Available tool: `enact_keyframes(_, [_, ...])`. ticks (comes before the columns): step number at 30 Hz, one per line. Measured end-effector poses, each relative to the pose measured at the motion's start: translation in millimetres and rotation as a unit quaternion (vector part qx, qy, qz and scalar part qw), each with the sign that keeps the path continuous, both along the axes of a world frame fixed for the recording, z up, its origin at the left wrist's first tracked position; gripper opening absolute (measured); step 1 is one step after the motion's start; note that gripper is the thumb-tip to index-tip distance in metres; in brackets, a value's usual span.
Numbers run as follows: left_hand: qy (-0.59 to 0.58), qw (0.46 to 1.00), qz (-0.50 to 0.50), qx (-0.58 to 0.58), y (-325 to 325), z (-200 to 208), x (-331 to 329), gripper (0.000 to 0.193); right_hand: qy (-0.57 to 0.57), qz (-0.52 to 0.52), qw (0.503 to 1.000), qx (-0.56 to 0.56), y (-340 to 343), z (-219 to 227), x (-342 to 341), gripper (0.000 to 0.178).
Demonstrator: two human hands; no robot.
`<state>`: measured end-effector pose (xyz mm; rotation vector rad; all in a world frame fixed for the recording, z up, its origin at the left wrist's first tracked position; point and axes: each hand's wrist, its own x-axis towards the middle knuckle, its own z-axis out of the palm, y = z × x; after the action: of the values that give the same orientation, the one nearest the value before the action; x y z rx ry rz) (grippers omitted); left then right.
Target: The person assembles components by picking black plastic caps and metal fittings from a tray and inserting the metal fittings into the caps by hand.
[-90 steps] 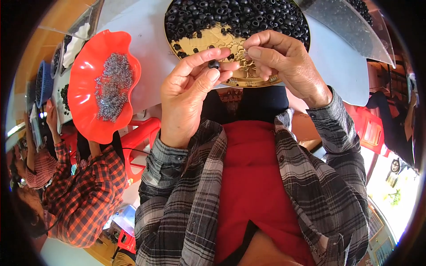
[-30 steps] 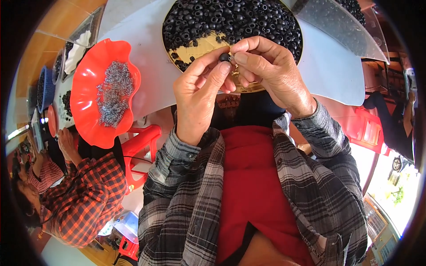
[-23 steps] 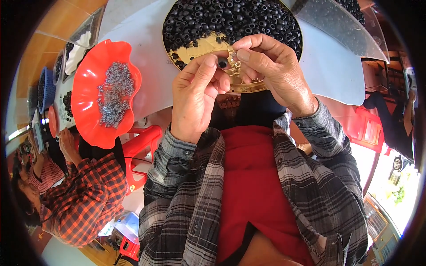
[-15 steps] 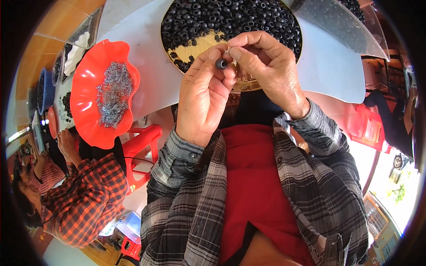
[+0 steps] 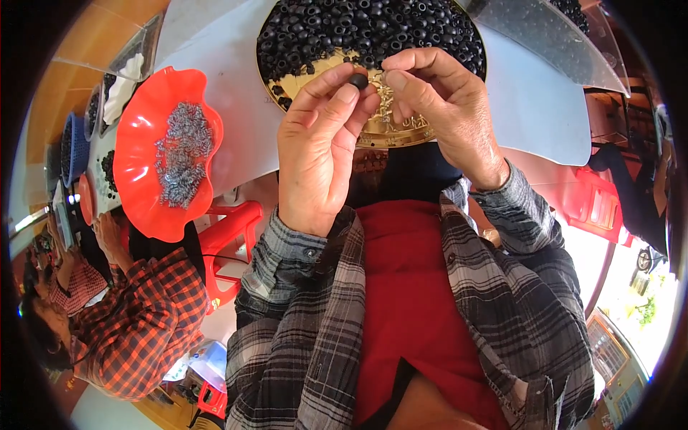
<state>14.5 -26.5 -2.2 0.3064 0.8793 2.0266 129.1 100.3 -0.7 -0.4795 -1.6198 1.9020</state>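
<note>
Black bead gripped in left hand over gold tray

The left hand is raised, palm partly turned upward. Its thumb and forefinger are clamped on the bead, which sits at the fingertips, clear of the tray surface and above its near half. The right hand is positioned just beside it, apart from the left hand and from the bead. Its thumb and forefinger are close to each other; whether a small part is pinched between them cannot be determined at this resolution.

The round tray rests on a pale table. A dense layer of black pieces, many with visible round openings, covers its far portion. Small silvery parts lie on the near portion, below and between the hands.

To the left, a red dish with a wavy rim contains a heap of coiled metal parts. To the right, a transparent panel stands at a slant beside the tray.

Further left are a blue basket and, below it, a co-worker in an orange-and-black checked shirt. A red stool is located between the co-worker and the left forearm.
</note>
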Motion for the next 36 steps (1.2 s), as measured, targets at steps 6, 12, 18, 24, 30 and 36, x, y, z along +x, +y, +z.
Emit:
enact_keyframes(6, [0.105,0.994,0.037,-0.006,5,0,10,0.027,0.002,0.043,0.998,-0.05,0,2,2,0.023])
enact_keyframes(12, [0.176,0.983,0.029,-0.032,5,0,11,0.029,0.006,0.06,0.996,-0.062,4,11,5,0.023])
enact_keyframes(18, [0.139,0.989,-0.002,-0.049,2,10,6,0.032,0.013,0.071,0.995,-0.069,9,18,4,0.023])
enact_keyframes(24, [0.058,0.998,-0.003,-0.022,-3,12,1,0.033,-0.014,0.056,0.998,-0.035,8,23,6,0.021])
enact_keyframes(30, [0.037,0.999,-0.022,0.022,0,5,8,0.03,-0.021,0.067,0.997,-0.011,1,26,8,0.022])
enact_keyframes(36, [0.077,0.997,-0.016,0.016,-3,-4,12,0.029,-0.038,0.066,0.996,0.039,2,28,11,0.022])
